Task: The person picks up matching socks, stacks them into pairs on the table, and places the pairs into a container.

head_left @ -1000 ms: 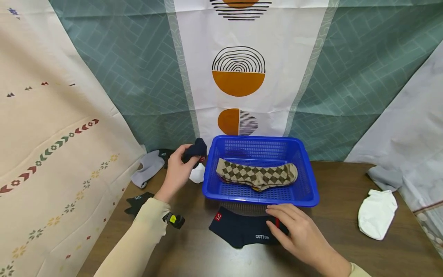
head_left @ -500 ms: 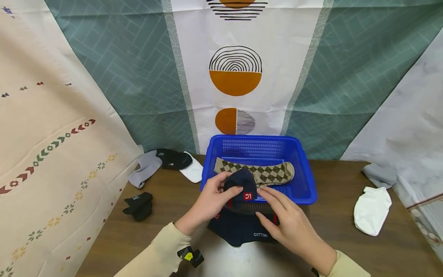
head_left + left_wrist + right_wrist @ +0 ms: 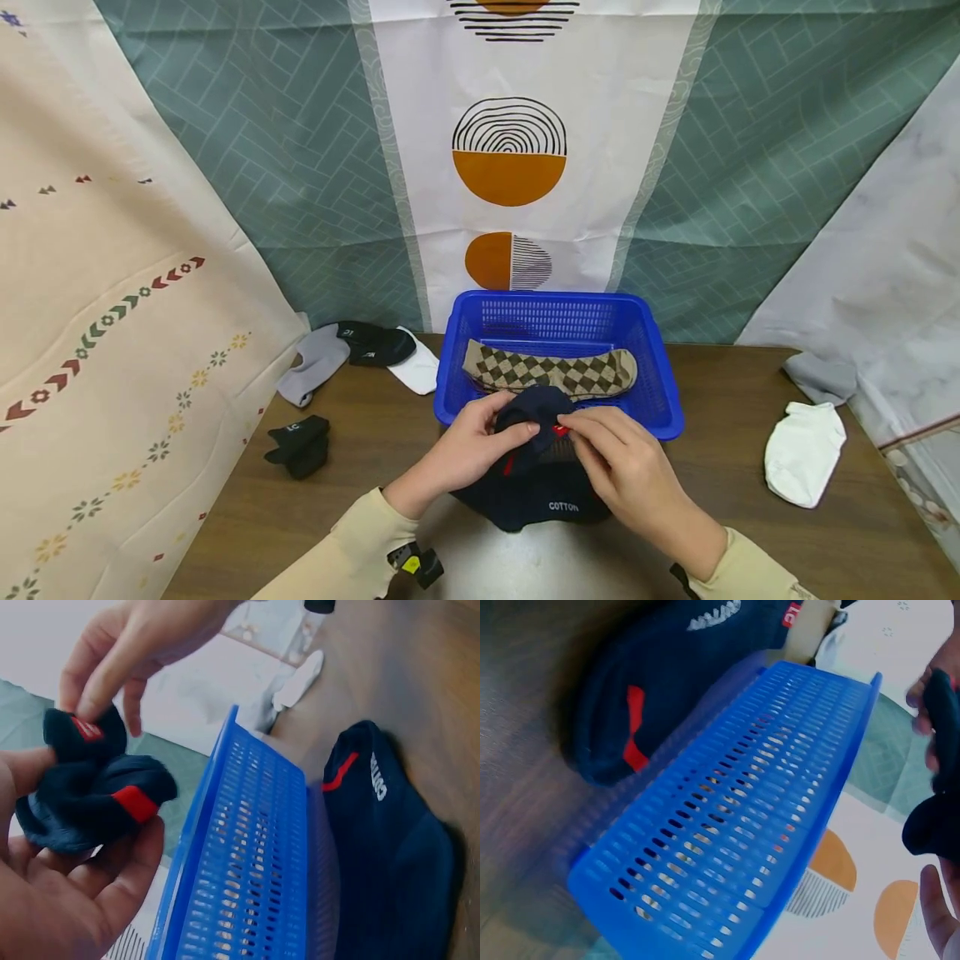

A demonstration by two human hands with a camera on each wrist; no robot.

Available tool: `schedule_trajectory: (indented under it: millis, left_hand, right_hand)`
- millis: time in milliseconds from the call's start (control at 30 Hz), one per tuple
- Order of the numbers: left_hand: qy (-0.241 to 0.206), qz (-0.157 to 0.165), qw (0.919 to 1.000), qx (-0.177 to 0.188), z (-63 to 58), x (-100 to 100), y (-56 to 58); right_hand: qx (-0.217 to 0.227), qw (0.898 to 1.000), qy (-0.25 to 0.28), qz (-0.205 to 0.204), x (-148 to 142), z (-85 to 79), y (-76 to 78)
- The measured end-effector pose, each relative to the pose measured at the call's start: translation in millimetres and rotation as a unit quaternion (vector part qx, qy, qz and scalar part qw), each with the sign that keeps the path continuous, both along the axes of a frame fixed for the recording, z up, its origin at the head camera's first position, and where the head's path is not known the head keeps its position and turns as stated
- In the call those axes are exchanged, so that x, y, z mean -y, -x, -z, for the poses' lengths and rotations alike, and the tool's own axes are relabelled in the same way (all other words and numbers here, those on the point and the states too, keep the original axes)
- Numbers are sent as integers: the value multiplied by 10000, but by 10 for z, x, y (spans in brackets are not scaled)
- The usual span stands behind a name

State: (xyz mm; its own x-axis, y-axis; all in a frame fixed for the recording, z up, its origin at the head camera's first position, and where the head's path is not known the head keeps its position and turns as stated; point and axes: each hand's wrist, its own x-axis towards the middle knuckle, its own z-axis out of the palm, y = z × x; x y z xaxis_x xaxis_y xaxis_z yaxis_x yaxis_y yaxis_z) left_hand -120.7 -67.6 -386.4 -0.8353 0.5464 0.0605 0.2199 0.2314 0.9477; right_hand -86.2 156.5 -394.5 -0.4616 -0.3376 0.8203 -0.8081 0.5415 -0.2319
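In the head view, my left hand (image 3: 468, 450) grips a bunched navy sock (image 3: 536, 407) above the front rim of a blue plastic basket (image 3: 670, 404). My right hand (image 3: 626, 462) pinches the sock's cuff at its red label; the left wrist view shows this label (image 3: 88, 729) under the right fingertips. A second red band shows nearer the left fingers. Below both hands, another navy sock (image 3: 513, 510) marked COTTON lies flat on the table before the basket, partly covered in the head view. Inside the basket lie brown-and-beige argyle socks (image 3: 558, 371).
On the left of the table lie a grey sock (image 3: 315, 367), a black sock (image 3: 371, 343), a white sock (image 3: 418, 368) and, nearer, a crumpled black sock (image 3: 300, 446). A white sock (image 3: 805, 454) and a grey one (image 3: 821, 379) lie far right. Cloth hangs behind.
My left hand has brought the navy sock from left of the basket to its front middle. My right hand has left the flat sock and now pinches the held one's cuff.
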Motion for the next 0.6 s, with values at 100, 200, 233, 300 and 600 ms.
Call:
schedule_trajectory:
  millis: [100,200,233,300,600]
  left_hand:
    - [524,204,9982,-203,-21,22,0]
    - [896,159,9951,-383,-72,34,-6]
    - [942,62,9945,-457,-100,33,-10]
    - [963,-200,9927,-693,-163,28,-23]
    - [369,64,9976,-579,-491,-134,-226]
  right_hand:
    - [1,9996,265,-2,-10,-72,18]
    - [-57,9983,574,-113,-7,-154,39]
    - [-87,9978,647,-142,-7,-180,45]
    - [-150,9967,776,-194,-7,-224,54]
    - [-284,9939,1065,-105,46,-286,25]
